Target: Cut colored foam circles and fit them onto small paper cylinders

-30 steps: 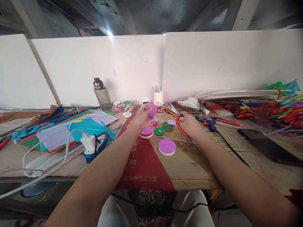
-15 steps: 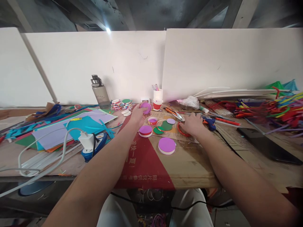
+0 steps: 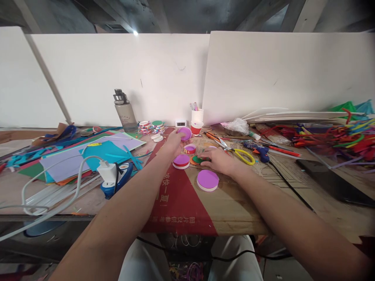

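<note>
My left hand [image 3: 175,140] is closed around a round purple-topped piece [image 3: 184,134], held up tilted above the cardboard. My right hand [image 3: 215,158] reaches in from the right with its fingers curled, the fingertips at a small green paper disc [image 3: 197,160]. An orange piece [image 3: 193,160] shows beside that disc. Between my hands sits a small red-and-yellow ring with a purple inside [image 3: 190,149]. Nearer to me lie a purple-topped round with a red band [image 3: 181,161] and a larger purple-topped round with a white side [image 3: 208,180].
Yellow-handled scissors [image 3: 244,156] and a blue glue gun [image 3: 260,151] lie to the right, with a black phone [image 3: 331,181] beyond. Paper cups [image 3: 197,121], a small clock [image 3: 181,123] and a bottle [image 3: 125,114] stand behind. Coloured paper [image 3: 67,159] and a power socket [image 3: 117,175] are left.
My right hand has moved left from beside the scissors to the green disc, uncovering the yellow handles. Orange now shows where green lay. My left hand still holds the purple piece.
</note>
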Motion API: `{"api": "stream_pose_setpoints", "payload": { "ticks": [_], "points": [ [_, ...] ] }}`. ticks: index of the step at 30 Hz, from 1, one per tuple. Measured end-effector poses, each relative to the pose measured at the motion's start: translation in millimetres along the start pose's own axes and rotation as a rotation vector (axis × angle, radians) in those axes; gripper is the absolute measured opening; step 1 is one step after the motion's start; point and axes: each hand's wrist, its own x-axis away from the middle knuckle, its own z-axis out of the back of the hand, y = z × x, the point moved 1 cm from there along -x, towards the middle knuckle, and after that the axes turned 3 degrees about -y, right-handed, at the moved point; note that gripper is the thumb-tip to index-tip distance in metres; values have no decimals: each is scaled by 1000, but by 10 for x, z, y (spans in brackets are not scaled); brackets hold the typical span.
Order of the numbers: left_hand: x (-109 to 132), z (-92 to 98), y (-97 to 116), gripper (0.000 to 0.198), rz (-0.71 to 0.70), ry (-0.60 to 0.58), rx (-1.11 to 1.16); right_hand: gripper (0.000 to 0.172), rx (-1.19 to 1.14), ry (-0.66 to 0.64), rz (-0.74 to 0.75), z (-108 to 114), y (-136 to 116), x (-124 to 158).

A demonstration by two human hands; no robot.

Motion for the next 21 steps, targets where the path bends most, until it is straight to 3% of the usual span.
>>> {"api": "stream_pose_setpoints", "payload": {
  "ticks": [3,9,11,16,21],
  "points": [
    [21,-11,4,27,20,-10,-11,22,71,48,7,-12,-31,18],
    [14,15,11,28,23,9,-95,21,43,450,-107,20,33,20],
    [-9,36,0,26,27,37,-134,19,-42,507,-202,59,63,21],
    [-88,138,-48,20,-18,100,-306,24,-339,412,-428,136,96,52],
    [-171,310,-119,37,-108,203,-671,29,-319,307,-559,185,142,97]
  ]
}}
